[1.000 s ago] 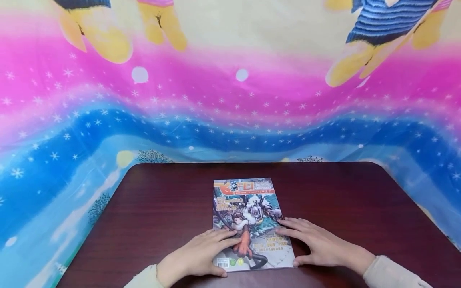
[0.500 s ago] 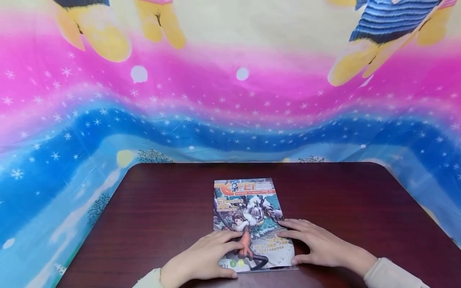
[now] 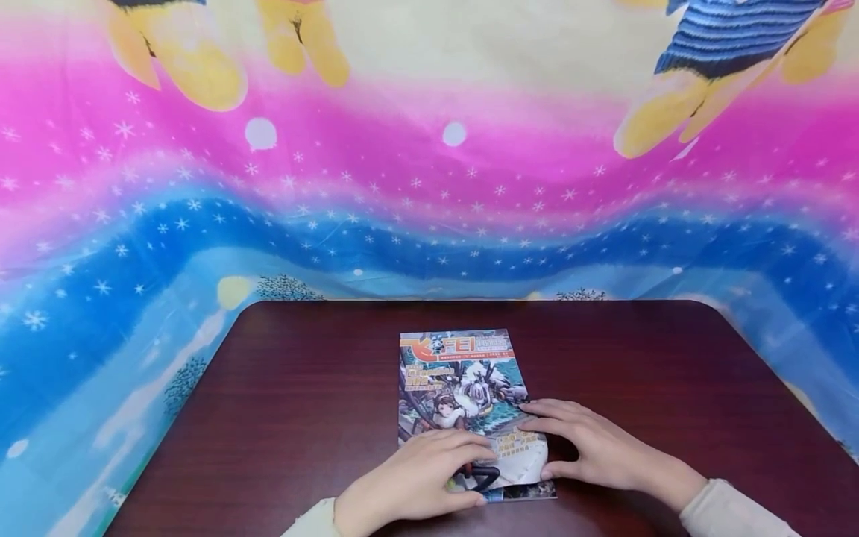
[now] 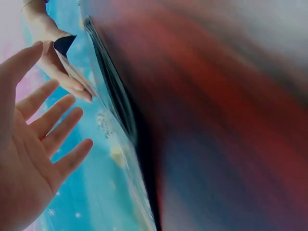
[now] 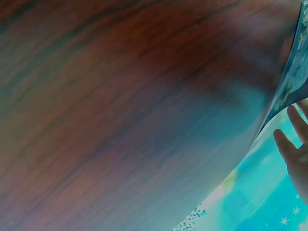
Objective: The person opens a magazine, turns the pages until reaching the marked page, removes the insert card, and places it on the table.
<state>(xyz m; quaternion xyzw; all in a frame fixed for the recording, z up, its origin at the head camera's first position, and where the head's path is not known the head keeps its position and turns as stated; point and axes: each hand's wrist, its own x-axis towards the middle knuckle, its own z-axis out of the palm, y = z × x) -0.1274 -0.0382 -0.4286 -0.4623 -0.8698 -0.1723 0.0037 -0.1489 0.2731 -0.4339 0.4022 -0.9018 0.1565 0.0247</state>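
Observation:
A magazine (image 3: 470,373) with an illustrated cover lies face up on the dark brown table. Its lower right cover corner (image 4: 65,44) is lifted and bent, and the pages under it show along the bottom edge. My right hand (image 3: 597,444) holds this corner at the right edge, thumb at the corner and fingers on the cover. My left hand (image 3: 423,477) lies over the lower left of the cover, fingers stretched out and thumb near the bottom edge. In the left wrist view the left palm (image 4: 29,159) shows with spread fingers. The right fingers (image 5: 286,144) show partly in the right wrist view.
The table (image 3: 302,388) has rounded far corners and surrounds the magazine. Behind it and at both sides hangs a pink and blue cloth (image 3: 376,171) printed with snowflakes and cartoon figures.
My left hand has slid to the right across the lower cover. The cover's lower right corner has risen and buckled at my right hand, which has hardly moved.

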